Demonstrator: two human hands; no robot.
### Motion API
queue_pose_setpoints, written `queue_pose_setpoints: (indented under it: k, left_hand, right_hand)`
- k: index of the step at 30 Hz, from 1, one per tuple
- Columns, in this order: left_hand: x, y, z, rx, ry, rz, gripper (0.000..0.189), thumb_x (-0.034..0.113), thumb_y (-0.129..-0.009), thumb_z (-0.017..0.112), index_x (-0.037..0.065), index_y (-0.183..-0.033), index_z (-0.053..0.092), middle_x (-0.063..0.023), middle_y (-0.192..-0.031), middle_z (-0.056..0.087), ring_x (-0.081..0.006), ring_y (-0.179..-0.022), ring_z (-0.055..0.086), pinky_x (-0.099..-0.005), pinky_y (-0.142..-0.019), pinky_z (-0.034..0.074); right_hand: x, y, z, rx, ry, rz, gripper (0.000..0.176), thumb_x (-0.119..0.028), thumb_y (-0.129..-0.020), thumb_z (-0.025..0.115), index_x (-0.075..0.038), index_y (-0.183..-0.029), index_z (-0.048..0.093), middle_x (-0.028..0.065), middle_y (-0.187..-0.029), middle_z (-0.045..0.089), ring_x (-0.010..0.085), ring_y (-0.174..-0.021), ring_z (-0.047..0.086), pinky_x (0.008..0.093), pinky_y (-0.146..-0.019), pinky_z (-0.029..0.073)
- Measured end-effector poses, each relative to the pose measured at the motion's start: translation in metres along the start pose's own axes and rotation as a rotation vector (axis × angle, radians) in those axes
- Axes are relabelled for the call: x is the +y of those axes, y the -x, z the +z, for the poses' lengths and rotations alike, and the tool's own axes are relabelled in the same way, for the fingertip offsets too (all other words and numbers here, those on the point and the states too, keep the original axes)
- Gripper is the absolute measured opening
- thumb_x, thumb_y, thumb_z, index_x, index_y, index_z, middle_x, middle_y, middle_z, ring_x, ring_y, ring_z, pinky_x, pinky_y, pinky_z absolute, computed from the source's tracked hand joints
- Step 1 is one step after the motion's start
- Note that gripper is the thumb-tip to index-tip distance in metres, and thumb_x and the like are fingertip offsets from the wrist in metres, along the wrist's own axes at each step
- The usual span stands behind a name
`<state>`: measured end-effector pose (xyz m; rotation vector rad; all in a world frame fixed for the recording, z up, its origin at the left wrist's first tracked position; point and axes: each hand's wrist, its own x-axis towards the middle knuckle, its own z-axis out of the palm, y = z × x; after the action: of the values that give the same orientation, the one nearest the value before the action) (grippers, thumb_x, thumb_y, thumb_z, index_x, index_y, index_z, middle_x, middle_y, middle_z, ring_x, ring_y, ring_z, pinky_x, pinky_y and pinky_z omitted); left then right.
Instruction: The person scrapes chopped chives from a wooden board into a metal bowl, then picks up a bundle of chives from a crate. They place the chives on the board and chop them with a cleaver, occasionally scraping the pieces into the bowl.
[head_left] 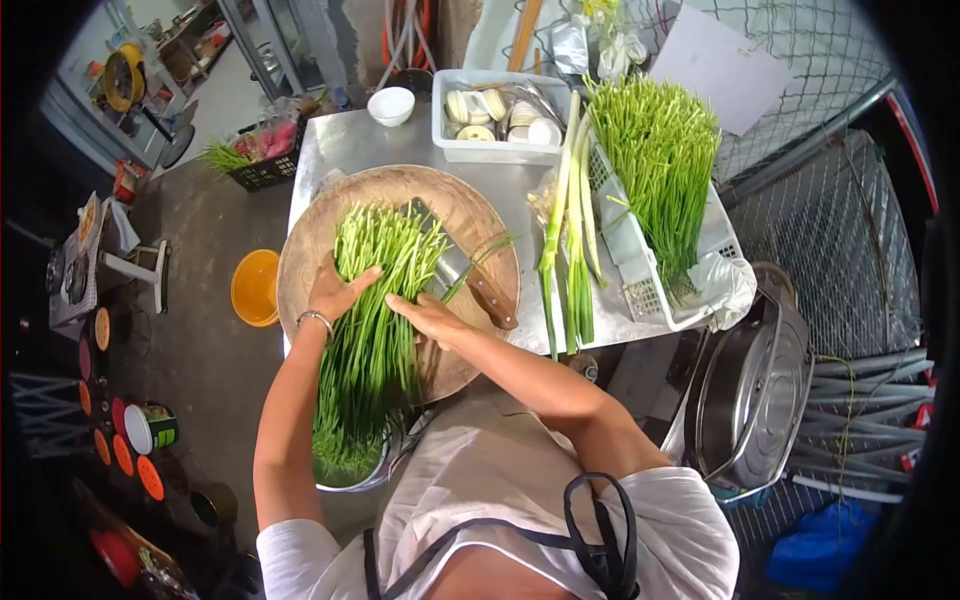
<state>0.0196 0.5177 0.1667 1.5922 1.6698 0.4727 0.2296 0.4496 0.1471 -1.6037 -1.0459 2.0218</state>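
Observation:
A thick bunch of garlic chives (372,335) lies across the round wooden chopping board (305,235), pale stem ends toward the far side. The green leaf ends hang over the board's near edge. My left hand (338,290) holds the bunch from the left, its thumb on top and its fingers partly hidden. From the right, my right hand (428,318) grips the same bunch, thumb across the stems. A cleaver (490,297) with a wooden handle rests on the board to the right, its blade partly covered by chives. Below the leaf ends, a bucket (350,488) contains chopped greens.
On the metal table (330,140) are a white bowl (391,106), a plastic bin (500,152) of containers, and several leeks (575,230). A white basket (640,270) holds more chives. A yellow basin (256,288) stands on the floor at left.

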Motion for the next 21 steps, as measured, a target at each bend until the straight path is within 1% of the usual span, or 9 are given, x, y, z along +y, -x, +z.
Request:
queue_pose_setpoints:
  k: [2,3,6,8,11,14,18,19,21]
  left_hand:
    - [-0.020,-0.010,0.006,0.056,-0.006,0.037,0.128,0.069,-0.072,0.082,-0.013,-0.154,0.028,-0.0372,-0.144,0.051,-0.0451,-0.136,0.051,-0.0444,-0.115,0.041]
    - [-0.020,-0.010,0.007,0.063,-0.018,0.049,0.129,0.070,-0.072,0.081,-0.012,-0.155,0.026,-0.0393,-0.149,0.045,-0.0468,-0.141,0.045,-0.0456,-0.117,0.038]
    - [-0.011,-0.001,0.009,0.128,-0.169,0.034,0.130,0.072,-0.073,0.080,-0.011,-0.157,0.024,-0.0391,-0.152,0.039,-0.0466,-0.144,0.040,-0.0462,-0.120,0.035]
    - [-0.002,0.003,0.006,0.102,-0.145,0.047,0.131,0.070,-0.072,0.082,-0.009,-0.158,0.022,-0.0382,-0.156,0.035,-0.0455,-0.147,0.037,-0.0464,-0.122,0.032]
    - [0.000,0.004,0.006,0.101,-0.125,0.058,0.130,0.065,-0.072,0.085,-0.008,-0.158,0.021,-0.0362,-0.156,0.035,-0.0441,-0.148,0.036,-0.0454,-0.122,0.031]
    - [-0.006,0.000,0.004,0.105,-0.113,0.095,0.129,0.062,-0.072,0.087,-0.008,-0.158,0.021,-0.0347,-0.157,0.036,-0.0427,-0.148,0.036,-0.0443,-0.123,0.031]
    - [0.008,0.008,-0.003,0.096,-0.166,0.071,0.130,0.059,-0.072,0.088,-0.009,-0.158,0.020,-0.0336,-0.158,0.035,-0.0415,-0.149,0.035,-0.0440,-0.124,0.029]
    - [0.006,0.009,-0.002,0.098,-0.142,0.058,0.131,0.060,-0.071,0.088,-0.009,-0.159,0.019,-0.0339,-0.157,0.035,-0.0416,-0.149,0.035,-0.0441,-0.124,0.029]
    - [0.002,0.010,0.002,0.135,-0.165,0.072,0.131,0.060,-0.071,0.089,-0.008,-0.159,0.019,-0.0342,-0.157,0.035,-0.0416,-0.149,0.034,-0.0442,-0.124,0.029]
  right_hand:
    - [-0.004,0.029,-0.020,-0.093,0.087,-0.111,0.106,-0.070,-0.089,0.065,-0.001,-0.160,0.027,0.0260,-0.157,0.037,0.0354,-0.141,0.047,0.0473,-0.101,0.052]
    - [0.006,0.033,-0.027,0.007,0.161,-0.188,0.089,-0.061,-0.093,0.067,0.001,-0.152,0.043,0.0246,-0.143,0.055,0.0302,-0.122,0.065,0.0408,-0.090,0.059]
    - [0.014,0.066,-0.069,0.031,0.175,-0.407,0.053,-0.038,-0.100,0.067,0.003,-0.135,0.061,0.0192,-0.117,0.070,0.0227,-0.098,0.072,0.0334,-0.076,0.063]
    - [0.042,0.057,-0.105,0.097,0.060,-0.436,0.035,-0.017,-0.100,0.068,0.005,-0.127,0.065,0.0148,-0.106,0.074,0.0158,-0.086,0.074,0.0280,-0.072,0.061]
    - [0.060,0.069,-0.141,0.106,0.139,-0.342,0.030,-0.015,-0.100,0.067,0.005,-0.123,0.067,0.0149,-0.101,0.076,0.0162,-0.085,0.074,0.0294,-0.071,0.062]
    - [0.066,0.076,-0.137,0.046,0.102,-0.347,0.029,-0.014,-0.098,0.069,0.005,-0.121,0.068,0.0154,-0.101,0.077,0.0150,-0.081,0.073,0.0300,-0.069,0.061]
    - [0.045,0.068,-0.140,0.372,0.537,-0.699,0.029,-0.007,-0.091,0.069,0.002,-0.118,0.068,0.0171,-0.101,0.075,0.0312,-0.082,0.075,0.0380,-0.076,0.061]
    - [0.024,0.068,-0.138,0.464,0.619,-0.736,0.028,-0.004,-0.088,0.067,-0.002,-0.116,0.069,0.0174,-0.101,0.073,0.0381,-0.086,0.073,0.0430,-0.079,0.061]
    - [0.017,0.044,-0.148,0.549,0.787,-0.799,0.027,-0.007,-0.090,0.068,-0.005,-0.116,0.069,0.0139,-0.108,0.071,0.0351,-0.092,0.072,0.0434,-0.082,0.060]
